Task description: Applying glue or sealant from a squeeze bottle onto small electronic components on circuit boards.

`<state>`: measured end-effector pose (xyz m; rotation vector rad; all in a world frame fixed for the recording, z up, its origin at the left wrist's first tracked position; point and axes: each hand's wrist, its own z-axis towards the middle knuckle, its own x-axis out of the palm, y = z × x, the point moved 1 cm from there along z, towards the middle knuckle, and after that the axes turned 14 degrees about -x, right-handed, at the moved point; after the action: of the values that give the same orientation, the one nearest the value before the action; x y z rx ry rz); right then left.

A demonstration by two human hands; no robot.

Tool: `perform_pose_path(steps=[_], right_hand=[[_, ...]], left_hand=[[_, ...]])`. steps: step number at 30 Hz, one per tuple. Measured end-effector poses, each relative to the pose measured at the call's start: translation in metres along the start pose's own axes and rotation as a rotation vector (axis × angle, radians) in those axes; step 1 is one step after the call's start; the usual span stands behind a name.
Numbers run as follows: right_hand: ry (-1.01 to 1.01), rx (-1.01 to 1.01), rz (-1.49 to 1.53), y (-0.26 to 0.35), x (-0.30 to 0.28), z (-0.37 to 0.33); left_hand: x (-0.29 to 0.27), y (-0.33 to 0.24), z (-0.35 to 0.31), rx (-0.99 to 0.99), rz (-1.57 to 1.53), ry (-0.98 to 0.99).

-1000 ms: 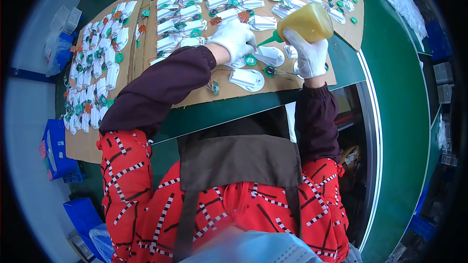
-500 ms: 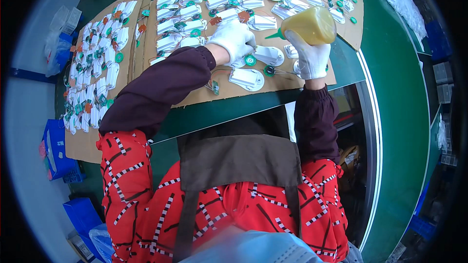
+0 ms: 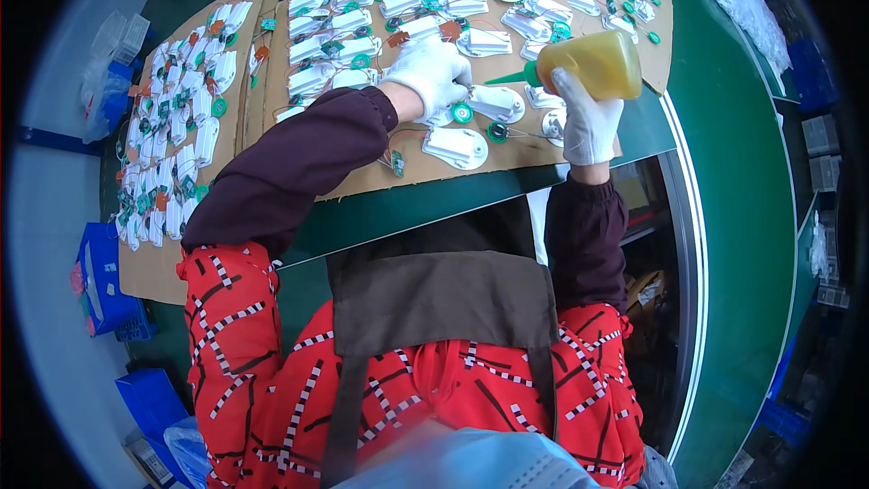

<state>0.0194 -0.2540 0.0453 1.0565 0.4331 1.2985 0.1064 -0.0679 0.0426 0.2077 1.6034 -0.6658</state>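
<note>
My right hand [image 3: 590, 122], in a white glove, is wrapped round a squeeze bottle [image 3: 597, 65] of yellowish liquid. The bottle lies almost level, and its long green nozzle [image 3: 513, 78] points left, just above a white plastic housing [image 3: 497, 103]. My left hand [image 3: 430, 77], also gloved, rests among the housings with its fingers curled closed; whatever they pinch is hidden beneath them. Beside those fingers is a round green part [image 3: 462, 113]. A white housing [image 3: 455, 148] lies nearer me, with a small green circuit board [image 3: 397, 163] on wires to its left.
Rows of white housings with wired green and orange parts cover the cardboard sheet [image 3: 344, 183]. More of them fill a second cardboard sheet [image 3: 149, 272] at the left. The green table edge [image 3: 407, 210] runs in front of me. Blue bins [image 3: 110, 276] stand at the far left.
My right hand has lowered the bottle and tipped it flatter, a little to the right, with its nozzle now over a housing. My left hand has hardly moved.
</note>
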Motion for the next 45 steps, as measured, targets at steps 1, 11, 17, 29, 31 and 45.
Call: perform_pose_path(steps=[1, 11, 17, 29, 31, 45], right_hand=[[0.004, -0.006, -0.002, 0.001, 0.001, -0.001], [-0.13, -0.031, 0.059, -0.008, -0.021, -0.011], [-0.1, -0.003, 0.008, -0.009, -0.006, -0.022], [0.03, -0.004, -0.178, -0.004, 0.01, -0.026], [0.055, 0.003, -0.189, -0.002, 0.013, -0.027], [0.258, -0.074, -0.309, -0.012, 0.008, -0.042]], left_hand=[[-0.001, -0.001, 0.0, -0.036, -0.002, 0.034], [-0.013, 0.001, -0.002, 0.026, 0.097, 0.002], [-0.018, 0.003, 0.001, 0.156, 0.113, -0.052], [-0.003, 0.005, 0.004, 0.118, 0.074, 0.005], [0.0, 0.008, 0.003, 0.127, -0.009, -0.037], [0.001, 0.009, 0.0, 0.107, -0.023, -0.047]])
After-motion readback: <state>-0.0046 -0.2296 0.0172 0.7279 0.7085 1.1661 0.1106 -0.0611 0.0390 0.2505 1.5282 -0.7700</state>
